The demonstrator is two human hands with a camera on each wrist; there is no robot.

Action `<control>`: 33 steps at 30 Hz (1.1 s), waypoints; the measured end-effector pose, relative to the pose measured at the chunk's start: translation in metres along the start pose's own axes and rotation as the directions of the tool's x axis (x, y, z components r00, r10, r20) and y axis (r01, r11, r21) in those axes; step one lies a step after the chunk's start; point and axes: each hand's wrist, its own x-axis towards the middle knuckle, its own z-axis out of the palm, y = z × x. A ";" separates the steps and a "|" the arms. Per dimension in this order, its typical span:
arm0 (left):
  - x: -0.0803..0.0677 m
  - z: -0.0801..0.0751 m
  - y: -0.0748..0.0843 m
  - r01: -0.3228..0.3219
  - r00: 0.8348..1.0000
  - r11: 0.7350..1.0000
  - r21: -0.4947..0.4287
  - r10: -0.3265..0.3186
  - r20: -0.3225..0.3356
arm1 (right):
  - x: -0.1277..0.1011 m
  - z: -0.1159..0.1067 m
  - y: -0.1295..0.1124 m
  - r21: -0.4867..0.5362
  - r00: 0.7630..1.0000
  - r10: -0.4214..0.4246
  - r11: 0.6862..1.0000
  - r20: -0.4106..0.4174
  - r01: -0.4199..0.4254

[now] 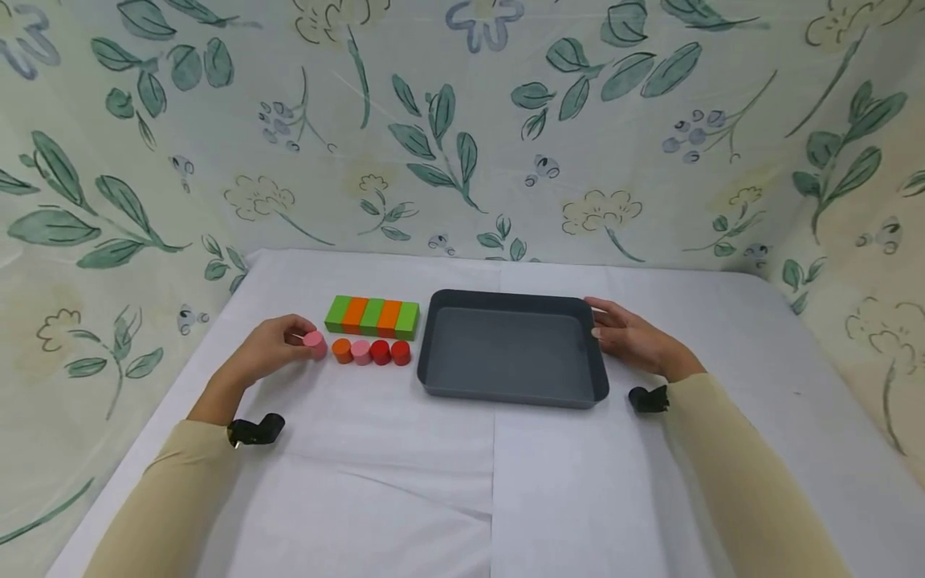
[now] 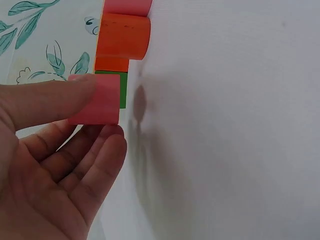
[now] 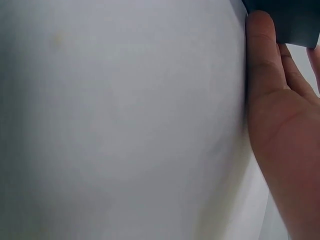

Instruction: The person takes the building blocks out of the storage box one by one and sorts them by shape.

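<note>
**Pink cylinder pinched at the row's left end**

While your right hand (image 1: pixel 636 341) rests straight-fingered against the right wall of the grey tray (image 1: pixel 433 353), apparently steadying it, your left hand (image 1: pixel 270 349) pinches a pink cylinder (image 1: pixel 315 343) between thumb and fingertips. The left wrist view shows the thumb (image 2: pixel 45 102) on one side and the other fingers loosely spread beneath. You hold the cylinder just left of a row of four cylinders (image 1: pixel 372 352), orange, pink and two red, near the tray's left wall. Behind that row lie green and orange blocks (image 1: pixel 372 316), touching side by side. Between cylinder and tray stands that row itself; the white cloth (image 1: pixel 462 482) is otherwise open.
</note>
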 end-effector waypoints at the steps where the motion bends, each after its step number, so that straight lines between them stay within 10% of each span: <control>1: 0.001 0.001 0.000 0.008 1.000 1.000 0.001 -0.008 0.006 | 0.000 0.000 0.000 0.001 1.000 0.002 1.000 -0.001 -0.002; 33: 0.005 0.014 0.005 0.035 0.998 0.998 -0.053 -0.032 0.057 | -0.003 -0.003 -0.003 -0.060 1.000 -0.006 0.998 -0.025 0.004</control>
